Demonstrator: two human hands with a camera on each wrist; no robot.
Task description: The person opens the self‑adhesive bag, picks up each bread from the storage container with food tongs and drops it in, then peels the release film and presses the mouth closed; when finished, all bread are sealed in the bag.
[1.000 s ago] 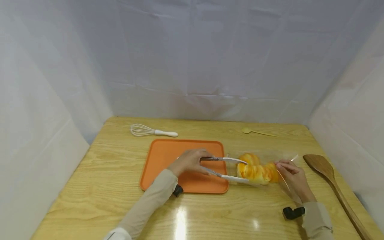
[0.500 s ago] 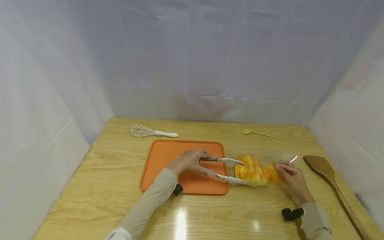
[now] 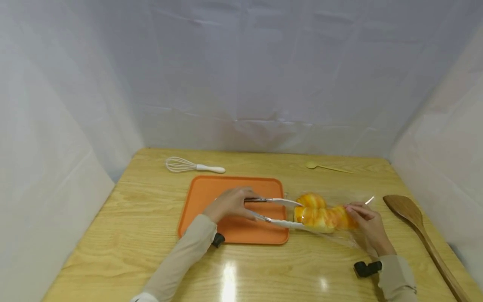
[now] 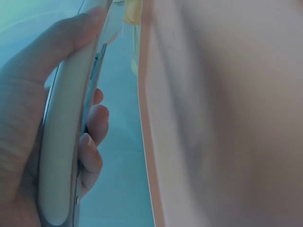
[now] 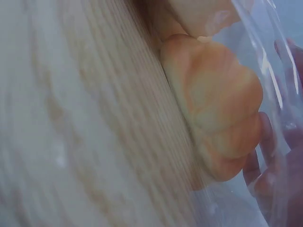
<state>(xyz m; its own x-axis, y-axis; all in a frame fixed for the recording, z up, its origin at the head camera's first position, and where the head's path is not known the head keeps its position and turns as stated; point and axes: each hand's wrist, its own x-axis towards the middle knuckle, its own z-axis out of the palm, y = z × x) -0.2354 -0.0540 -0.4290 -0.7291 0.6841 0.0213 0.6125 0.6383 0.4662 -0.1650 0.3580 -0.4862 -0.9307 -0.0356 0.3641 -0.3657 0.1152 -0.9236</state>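
My left hand [image 3: 226, 204] grips a pair of tongs [image 3: 284, 202] above the orange tray, its thumb along one arm and its fingers round the other in the left wrist view. The tongs are spread, and their white tips reach the left end of the bread rolls [image 3: 315, 213]. These golden rolls lie in a clear plastic bag [image 5: 265, 61] on the table. My right hand [image 3: 371, 226] pinches the bag at the right end of the rolls. Whether the tips are inside the bag's mouth or beside it, I cannot tell.
Under the left hand lies the orange tray [image 3: 211, 184]. A whisk [image 3: 196, 165] is behind it and a small yellow spoon [image 3: 324, 167] at the back right. Along the right edge lies a wooden spatula [image 3: 419, 222].
My left hand and the tongs have shifted a little to the left, with the tips drawn back along the rolls. The right hand stays almost in place, pinching the bag.
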